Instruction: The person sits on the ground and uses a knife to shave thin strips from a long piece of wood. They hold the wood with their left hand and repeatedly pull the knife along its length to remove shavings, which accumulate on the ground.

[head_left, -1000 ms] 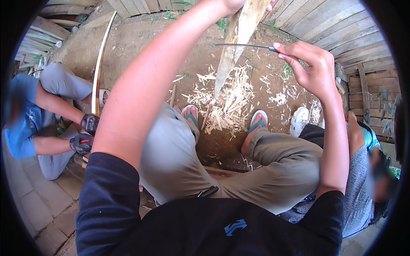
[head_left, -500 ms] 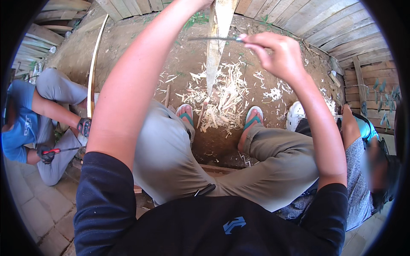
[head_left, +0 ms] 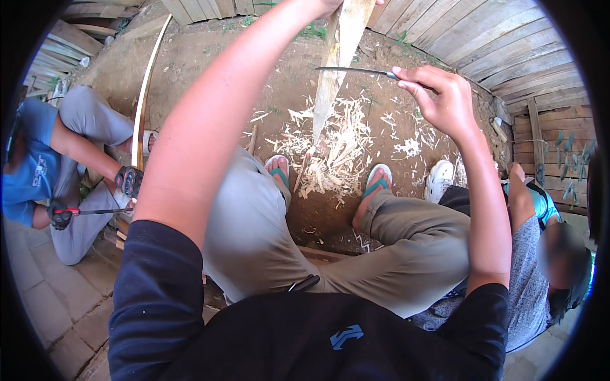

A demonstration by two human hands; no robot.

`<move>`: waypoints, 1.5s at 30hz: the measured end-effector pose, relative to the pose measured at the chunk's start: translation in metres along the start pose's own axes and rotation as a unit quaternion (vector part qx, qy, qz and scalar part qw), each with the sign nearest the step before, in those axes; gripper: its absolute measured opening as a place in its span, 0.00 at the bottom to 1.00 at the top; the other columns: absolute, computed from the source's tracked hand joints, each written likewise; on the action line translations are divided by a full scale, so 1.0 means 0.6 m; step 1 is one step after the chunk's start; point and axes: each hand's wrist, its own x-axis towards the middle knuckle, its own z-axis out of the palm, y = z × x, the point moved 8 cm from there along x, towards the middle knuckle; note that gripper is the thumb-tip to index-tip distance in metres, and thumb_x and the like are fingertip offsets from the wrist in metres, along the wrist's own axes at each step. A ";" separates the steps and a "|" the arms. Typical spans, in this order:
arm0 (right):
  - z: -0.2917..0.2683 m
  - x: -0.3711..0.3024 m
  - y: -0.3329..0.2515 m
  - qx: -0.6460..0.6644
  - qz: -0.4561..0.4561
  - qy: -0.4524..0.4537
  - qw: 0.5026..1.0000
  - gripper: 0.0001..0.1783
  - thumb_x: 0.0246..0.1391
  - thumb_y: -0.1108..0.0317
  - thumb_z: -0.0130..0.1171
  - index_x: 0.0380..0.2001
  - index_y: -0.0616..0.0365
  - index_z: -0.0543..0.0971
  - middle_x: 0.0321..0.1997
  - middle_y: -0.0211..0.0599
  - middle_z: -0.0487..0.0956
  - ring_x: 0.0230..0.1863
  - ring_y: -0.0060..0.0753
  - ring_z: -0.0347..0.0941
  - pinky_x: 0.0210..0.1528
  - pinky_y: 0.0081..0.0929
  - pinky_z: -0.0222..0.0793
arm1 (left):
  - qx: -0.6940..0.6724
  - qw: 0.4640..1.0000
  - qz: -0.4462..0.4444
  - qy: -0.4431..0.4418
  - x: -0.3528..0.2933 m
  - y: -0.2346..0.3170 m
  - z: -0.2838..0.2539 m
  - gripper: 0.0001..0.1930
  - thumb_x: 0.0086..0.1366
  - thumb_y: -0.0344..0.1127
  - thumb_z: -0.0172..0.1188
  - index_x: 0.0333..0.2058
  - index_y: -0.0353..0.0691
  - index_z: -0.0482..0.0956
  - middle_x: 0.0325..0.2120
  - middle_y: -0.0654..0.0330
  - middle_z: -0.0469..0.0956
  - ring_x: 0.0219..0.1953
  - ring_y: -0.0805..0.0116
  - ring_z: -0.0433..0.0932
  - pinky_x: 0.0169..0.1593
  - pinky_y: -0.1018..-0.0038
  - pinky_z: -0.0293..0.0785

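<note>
My left hand [head_left: 332,5] is at the top edge, cut off in part, closed round the upper end of a pale wooden stake [head_left: 343,39]. The stake slants down and narrows to a point above the ground. In my right hand [head_left: 441,95] is a knife [head_left: 356,70] with a thin dark blade, gripped by its greenish handle. The blade lies across the stake, pointing left. From this angle I cannot tell whether its edge touches the wood.
Wood shavings [head_left: 340,149] cover the dirt between my sandalled feet. At left a person [head_left: 38,171] in gloves holds a red-handled tool [head_left: 79,211] beside a long curved strip [head_left: 145,86]. Another person [head_left: 534,254] sits close at right. Plank walls [head_left: 483,38] stand ahead.
The stake and both hands appear shifted slightly right. My right hand and the knife sit a little lower, and the blade is sharper in view. The left person's gloved hands have moved slightly.
</note>
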 end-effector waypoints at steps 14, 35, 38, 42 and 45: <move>0.048 -0.008 -0.011 -0.001 -0.043 -0.008 0.999 0.08 0.58 0.57 0.68 0.40 0.37 0.90 0.34 0.25 0.89 0.32 0.32 0.85 0.32 0.29 0.80 | 0.019 1.000 0.016 0.008 0.002 0.003 -0.002 0.38 0.74 0.70 0.38 0.50 0.36 0.77 0.31 0.57 0.81 0.31 0.69 0.82 0.34 0.72 0.80; 0.046 -0.002 -0.001 0.068 -0.021 -0.014 0.997 0.09 0.56 0.65 0.70 0.41 0.43 0.90 0.35 0.32 0.88 0.32 0.31 0.85 0.35 0.28 0.81 | 0.043 0.998 0.037 0.019 -0.004 0.004 -0.011 0.39 0.72 0.72 0.40 0.48 0.36 0.78 0.30 0.57 0.81 0.29 0.68 0.82 0.33 0.72 0.80; 0.003 0.010 -0.013 0.086 -0.012 0.041 0.995 0.11 0.55 0.70 0.71 0.42 0.47 0.90 0.35 0.35 0.88 0.33 0.32 0.85 0.36 0.27 0.80 | 0.047 0.998 0.041 0.022 -0.005 0.006 -0.015 0.40 0.72 0.72 0.40 0.48 0.36 0.78 0.29 0.57 0.81 0.29 0.68 0.82 0.33 0.72 0.80; -0.002 0.006 -0.013 0.042 -0.025 0.063 0.997 0.12 0.55 0.69 0.71 0.44 0.43 0.90 0.35 0.31 0.88 0.33 0.33 0.85 0.35 0.27 0.79 | 0.049 0.998 0.042 0.018 -0.005 0.006 -0.013 0.40 0.71 0.73 0.41 0.48 0.36 0.78 0.29 0.57 0.81 0.29 0.68 0.82 0.33 0.72 0.80; 0.020 0.007 -0.012 0.030 -0.027 0.061 0.997 0.10 0.55 0.67 0.71 0.42 0.41 0.90 0.35 0.30 0.88 0.32 0.32 0.85 0.34 0.26 0.80 | 0.049 0.998 0.041 0.016 -0.005 0.004 -0.011 0.40 0.71 0.73 0.41 0.47 0.36 0.79 0.29 0.57 0.81 0.28 0.68 0.82 0.33 0.71 0.80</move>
